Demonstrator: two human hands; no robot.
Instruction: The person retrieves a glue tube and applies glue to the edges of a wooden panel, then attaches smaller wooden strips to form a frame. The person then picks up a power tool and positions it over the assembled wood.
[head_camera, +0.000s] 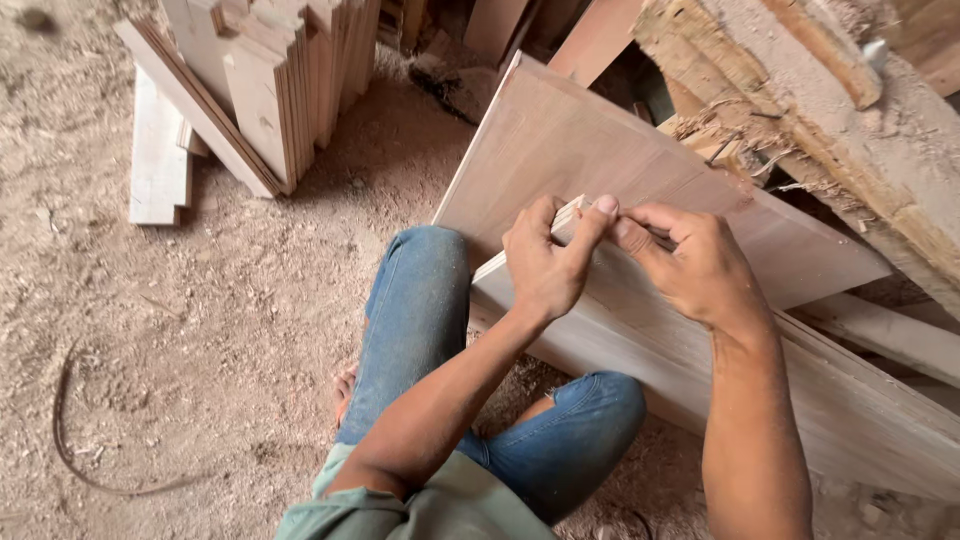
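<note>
- Board (640, 330) of pale wood looks stiff, wide and a bit heavy; it leans on another board (600, 160)
- left hand (545, 262) and right hand (695, 265) pinch its top corner tight; lower edges look safer to hold

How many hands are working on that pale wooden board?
2. The left hand grips the upper corner of the pale board by the person's knee; the right hand pinches the same top edge beside it. No others show.

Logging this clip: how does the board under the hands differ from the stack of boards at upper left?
The board is one long piece lying slanted against a wider panel, pinched at its end by the left hand and right hand. The stack is many shorter pieces standing on edge, untouched. Both are pale bare wood.
</note>
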